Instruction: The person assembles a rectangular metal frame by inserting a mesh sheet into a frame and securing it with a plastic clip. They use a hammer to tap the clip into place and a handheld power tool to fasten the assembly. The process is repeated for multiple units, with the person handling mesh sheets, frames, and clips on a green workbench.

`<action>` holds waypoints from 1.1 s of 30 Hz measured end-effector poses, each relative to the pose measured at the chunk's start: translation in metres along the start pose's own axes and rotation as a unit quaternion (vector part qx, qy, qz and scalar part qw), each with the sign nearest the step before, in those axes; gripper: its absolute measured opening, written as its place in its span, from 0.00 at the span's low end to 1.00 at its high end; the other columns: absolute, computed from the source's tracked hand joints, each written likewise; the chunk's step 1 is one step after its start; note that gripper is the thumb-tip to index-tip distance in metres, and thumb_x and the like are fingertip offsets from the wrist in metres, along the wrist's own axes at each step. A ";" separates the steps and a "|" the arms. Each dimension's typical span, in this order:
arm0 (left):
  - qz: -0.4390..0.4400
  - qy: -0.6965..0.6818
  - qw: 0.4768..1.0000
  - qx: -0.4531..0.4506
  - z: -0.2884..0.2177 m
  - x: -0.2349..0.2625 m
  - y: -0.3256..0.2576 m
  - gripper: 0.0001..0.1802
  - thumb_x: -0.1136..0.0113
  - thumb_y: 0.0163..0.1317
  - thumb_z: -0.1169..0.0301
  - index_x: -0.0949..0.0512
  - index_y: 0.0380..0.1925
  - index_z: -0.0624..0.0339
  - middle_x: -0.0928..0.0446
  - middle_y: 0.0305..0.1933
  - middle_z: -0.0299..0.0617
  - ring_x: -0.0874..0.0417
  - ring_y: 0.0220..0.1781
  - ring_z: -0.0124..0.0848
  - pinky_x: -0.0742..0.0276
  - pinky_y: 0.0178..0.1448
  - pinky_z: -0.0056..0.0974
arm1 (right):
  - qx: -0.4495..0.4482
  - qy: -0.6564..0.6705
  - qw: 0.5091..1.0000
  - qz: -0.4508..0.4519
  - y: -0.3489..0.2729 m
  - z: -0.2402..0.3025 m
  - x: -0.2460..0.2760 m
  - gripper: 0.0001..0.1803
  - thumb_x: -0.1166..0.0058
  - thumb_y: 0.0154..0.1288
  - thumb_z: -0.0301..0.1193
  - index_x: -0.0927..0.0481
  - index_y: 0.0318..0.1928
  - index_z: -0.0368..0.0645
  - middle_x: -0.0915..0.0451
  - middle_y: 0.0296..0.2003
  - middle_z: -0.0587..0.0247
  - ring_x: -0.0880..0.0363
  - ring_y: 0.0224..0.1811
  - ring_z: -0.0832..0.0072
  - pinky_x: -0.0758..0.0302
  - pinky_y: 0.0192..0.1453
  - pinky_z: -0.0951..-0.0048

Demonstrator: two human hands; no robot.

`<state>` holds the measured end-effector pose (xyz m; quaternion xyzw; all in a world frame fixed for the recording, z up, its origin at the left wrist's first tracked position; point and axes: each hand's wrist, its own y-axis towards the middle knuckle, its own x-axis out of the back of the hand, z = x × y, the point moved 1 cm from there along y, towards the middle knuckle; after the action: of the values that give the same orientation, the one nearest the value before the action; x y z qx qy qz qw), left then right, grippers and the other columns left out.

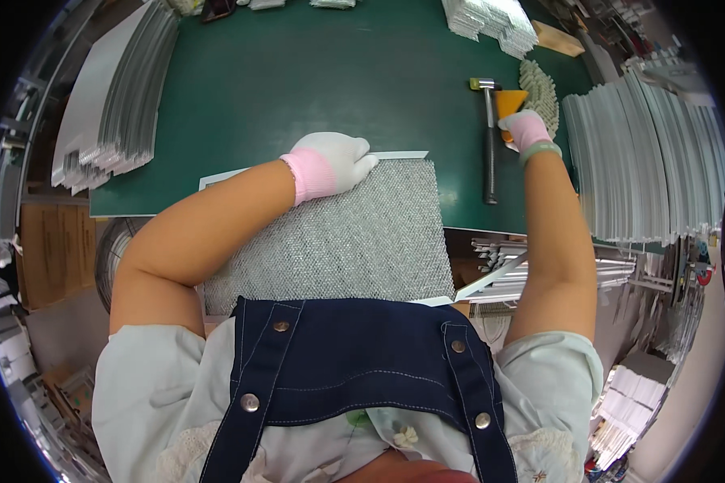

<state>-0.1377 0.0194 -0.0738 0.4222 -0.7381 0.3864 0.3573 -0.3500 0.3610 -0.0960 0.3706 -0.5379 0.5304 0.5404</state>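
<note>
A silvery metal mesh panel point(338, 241) lies against my apron, its far part resting on the table edge. A thin pale frame strip point(403, 155) runs along its far edge. My left hand point(330, 165), in a white glove with a pink cuff, is closed over that strip and the panel's edge. At the right, my gloved right hand point(525, 130) has its fingers closed on a yellow-orange scraper point(509, 103); the hand covers the scraper's lower part. Beside it lies a hammer point(490, 145) with a black handle. Another frame strip point(491, 278) slants out from the panel's near right corner.
The green table point(314, 80) bears a stack of metal sheets point(121, 88) at left and a thick stack of pale strips point(644, 161) at right. A greenish knobbly cloth point(539, 92) lies beyond my right hand. Silvery pieces point(491, 24) are piled at the back.
</note>
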 end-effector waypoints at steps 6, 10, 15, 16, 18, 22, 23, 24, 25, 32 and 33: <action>-0.007 -0.010 1.000 -0.002 0.006 -0.006 -0.003 0.24 0.57 0.73 0.54 0.21 0.37 0.63 0.19 0.33 0.53 0.17 0.38 0.51 0.24 0.46 0.52 | 0.515 -0.054 0.801 -0.301 -0.183 0.075 0.057 0.05 0.46 0.58 0.27 0.21 0.37 0.45 0.23 0.25 0.58 0.19 0.29 0.59 0.22 0.31 0.60; 0.015 -0.004 1.000 -0.010 0.006 0.002 -0.003 0.23 0.58 0.73 0.55 0.21 0.39 0.63 0.19 0.34 0.54 0.17 0.40 0.51 0.23 0.48 0.51 | 0.612 -0.199 0.757 -0.111 -0.274 0.097 0.024 0.03 0.47 0.58 0.31 0.25 0.31 0.46 0.26 0.21 0.63 0.20 0.21 0.66 0.23 0.23 0.63; 0.043 -0.013 0.998 -0.047 0.013 -0.003 0.005 0.23 0.60 0.73 0.56 0.21 0.40 0.64 0.18 0.37 0.55 0.17 0.43 0.51 0.24 0.51 0.51 | 0.509 -0.169 0.844 0.003 -0.284 0.122 -0.008 0.07 0.48 0.61 0.31 0.23 0.30 0.41 0.21 0.22 0.55 0.16 0.23 0.58 0.19 0.28 0.59; 0.045 -0.012 0.997 -0.056 0.015 -0.004 0.006 0.23 0.60 0.73 0.56 0.21 0.40 0.63 0.18 0.38 0.55 0.17 0.44 0.51 0.24 0.52 0.51 | 0.504 -0.171 0.846 0.029 -0.283 0.131 -0.009 0.08 0.48 0.61 0.31 0.22 0.30 0.41 0.20 0.23 0.54 0.16 0.24 0.57 0.18 0.30 0.59; 0.042 0.020 0.995 -0.084 0.016 -0.003 0.005 0.23 0.61 0.73 0.57 0.21 0.41 0.63 0.18 0.39 0.54 0.18 0.44 0.52 0.25 0.53 0.51 | 0.467 -0.169 0.865 0.070 -0.282 0.149 -0.010 0.10 0.49 0.62 0.32 0.20 0.29 0.39 0.19 0.23 0.51 0.15 0.26 0.54 0.18 0.32 0.57; 0.038 -0.062 0.995 -0.066 0.022 -0.005 0.001 0.23 0.61 0.73 0.55 0.22 0.42 0.63 0.18 0.40 0.56 0.18 0.44 0.53 0.25 0.53 0.51 | 0.544 -0.152 0.824 0.035 -0.289 0.144 0.000 0.09 0.48 0.61 0.31 0.21 0.28 0.40 0.20 0.22 0.52 0.15 0.24 0.56 0.18 0.29 0.55; 0.034 -0.060 0.996 -0.063 0.023 -0.002 0.000 0.24 0.61 0.73 0.55 0.22 0.42 0.63 0.18 0.39 0.56 0.18 0.44 0.53 0.25 0.53 0.52 | 0.585 -0.157 0.795 0.027 -0.304 0.135 0.009 0.09 0.48 0.61 0.31 0.22 0.28 0.40 0.20 0.20 0.53 0.16 0.22 0.57 0.19 0.27 0.53; 0.033 -0.060 0.996 -0.059 0.022 0.000 -0.002 0.24 0.60 0.73 0.54 0.22 0.42 0.63 0.18 0.39 0.57 0.18 0.45 0.53 0.25 0.53 0.52 | 0.582 -0.146 0.800 0.014 -0.316 0.128 0.007 0.08 0.47 0.61 0.31 0.23 0.28 0.41 0.24 0.16 0.58 0.18 0.18 0.62 0.21 0.22 0.56; 0.031 -0.060 0.996 -0.056 0.020 0.002 -0.004 0.25 0.60 0.73 0.54 0.22 0.42 0.63 0.19 0.39 0.58 0.18 0.45 0.53 0.25 0.53 0.52 | 0.672 -0.161 0.722 0.030 -0.315 0.122 0.017 0.07 0.47 0.61 0.31 0.25 0.28 0.43 0.27 0.13 0.62 0.20 0.14 0.66 0.22 0.18 0.60; -0.103 0.008 0.994 -0.028 -0.009 0.019 -0.028 0.25 0.55 0.73 0.51 0.22 0.34 0.63 0.20 0.26 0.50 0.17 0.32 0.49 0.22 0.39 0.51 | 0.369 -0.223 0.900 -0.065 -0.181 0.054 0.038 0.18 0.47 0.69 0.42 0.21 0.45 0.40 0.18 0.38 0.52 0.15 0.37 0.56 0.18 0.40 0.59; -0.117 0.018 0.993 -0.029 -0.013 0.023 -0.031 0.24 0.55 0.73 0.52 0.22 0.34 0.63 0.20 0.25 0.50 0.17 0.31 0.49 0.22 0.38 0.51 | 0.368 -0.199 0.908 -0.027 -0.170 0.047 0.039 0.20 0.47 0.70 0.44 0.21 0.49 0.39 0.18 0.40 0.51 0.16 0.40 0.54 0.19 0.43 0.58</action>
<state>-0.1166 0.0119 -0.0403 0.4881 -0.6881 0.3278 0.4254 -0.1988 0.2941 -0.0224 0.6557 -0.3903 0.5911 0.2613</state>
